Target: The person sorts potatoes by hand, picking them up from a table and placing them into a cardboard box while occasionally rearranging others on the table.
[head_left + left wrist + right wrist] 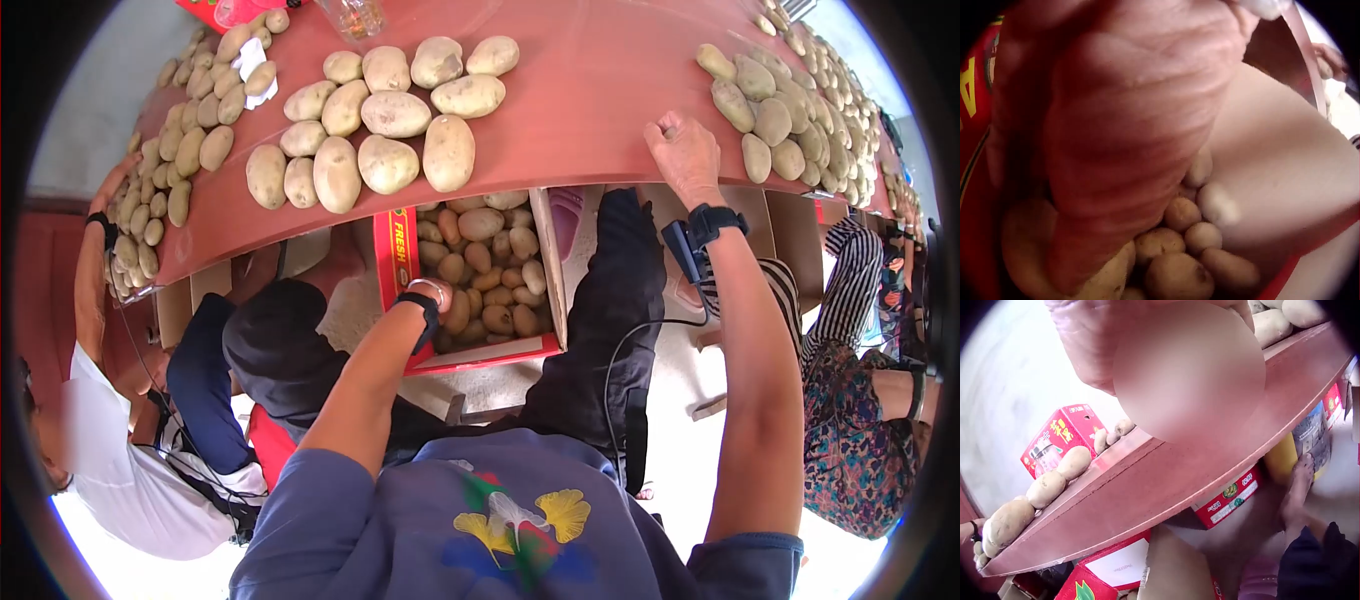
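My left hand (435, 292) reaches into an open red box (388, 262) of potatoes (481, 223) below the table edge. The left wrist view shows the fingers (1129, 112) bent down over a large potato (1025, 240), gripping it, with smaller potatoes (1180, 275) beside it. My right hand (686, 158) rests at the table's front edge with its fingers curled and nothing visible in it; in the right wrist view that hand (1091, 344) is partly blurred. Between the hands, several larger potatoes (396, 114) lie in rows on the red table (570, 120).
Piles of potatoes stand at the table's left (190, 150) and right (790, 115). A clear container (352, 15) is at the back. People sit on both sides; one wears a white shirt (130, 470). More red boxes (1229, 497) lie under the table.
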Tool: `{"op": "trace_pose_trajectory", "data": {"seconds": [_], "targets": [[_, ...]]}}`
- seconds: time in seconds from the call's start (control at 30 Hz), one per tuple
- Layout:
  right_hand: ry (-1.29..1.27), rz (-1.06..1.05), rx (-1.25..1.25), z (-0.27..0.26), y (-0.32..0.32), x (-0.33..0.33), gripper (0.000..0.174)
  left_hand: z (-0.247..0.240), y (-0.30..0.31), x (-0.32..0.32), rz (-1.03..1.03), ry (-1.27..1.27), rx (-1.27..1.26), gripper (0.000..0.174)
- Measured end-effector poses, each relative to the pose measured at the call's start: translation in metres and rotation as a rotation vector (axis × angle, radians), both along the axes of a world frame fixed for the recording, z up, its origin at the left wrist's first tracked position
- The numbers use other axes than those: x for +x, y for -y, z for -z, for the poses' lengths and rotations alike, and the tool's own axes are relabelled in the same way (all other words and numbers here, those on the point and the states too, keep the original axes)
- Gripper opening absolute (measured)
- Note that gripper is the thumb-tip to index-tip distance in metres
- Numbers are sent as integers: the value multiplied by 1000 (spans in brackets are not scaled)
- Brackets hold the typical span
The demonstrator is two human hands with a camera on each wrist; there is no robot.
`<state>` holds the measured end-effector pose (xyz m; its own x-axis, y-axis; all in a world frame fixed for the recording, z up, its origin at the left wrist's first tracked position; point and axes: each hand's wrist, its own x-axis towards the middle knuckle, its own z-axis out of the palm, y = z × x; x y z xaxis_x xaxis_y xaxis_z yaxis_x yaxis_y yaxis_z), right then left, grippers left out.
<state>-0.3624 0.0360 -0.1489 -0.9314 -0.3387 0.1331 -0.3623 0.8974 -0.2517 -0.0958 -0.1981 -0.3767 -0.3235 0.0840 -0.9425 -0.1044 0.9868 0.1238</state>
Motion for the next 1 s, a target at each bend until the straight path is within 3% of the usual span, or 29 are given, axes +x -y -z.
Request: {"op": "trace_pose_trajectory", "data": {"seconds": [0.17,0.27,0.37,0.4,0.43,0.5,0.53,0.57,0.63,0.67,0.7,0.73,0.77,0.8,0.87,0.93,1.0], "targets": [[-17,10,-20,-1,2,1,27,13,-10,10,131,-128,-84,70],[-4,18,-27,-2,2,2,26,47,1,22,-35,-258,-69,67],[16,8,-3,-5,2,3,28,-40,-6,-11,-230,-53,85,66],[-1,11,-20,-5,2,1,28,-52,-6,-19,-207,-25,164,64],[-15,14,-39,-2,1,1,28,-53,-6,-21,-196,-111,302,60],[-36,7,-49,2,-2,0,29,-140,-16,-28,-335,-324,586,57],[-40,-3,-42,4,-3,0,29,-172,-21,-33,-307,-431,660,57],[-45,-17,-39,4,-2,-1,30,-212,-24,-36,-410,-428,771,56],[-14,9,-21,-4,1,3,30,-252,-24,-42,-573,-530,932,57],[5,20,-6,-6,1,4,30,-268,-21,-49,-440,-795,923,58],[-30,0,5,-5,-2,2,31,-282,-20,-55,-582,-752,932,58],[-59,-22,18,0,-4,-4,32,-283,-17,-66,-567,-933,919,54],[-78,-46,29,8,-5,-5,33,-277,-16,-79,-375,-1378,732,44],[-53,-29,21,11,-5,-1,33,-276,-12,-89,-278,-1564,633,44],[-24,1,9,3,-3,-2,34,-278,-9,-100,-254,-1497,346,44],[16,18,18,2,-3,-3,34,-250,7,-112,7,-1538,88,43],[35,25,5,3,-3,-2,34,-230,17,-115,15,-1531,40,44]]}}
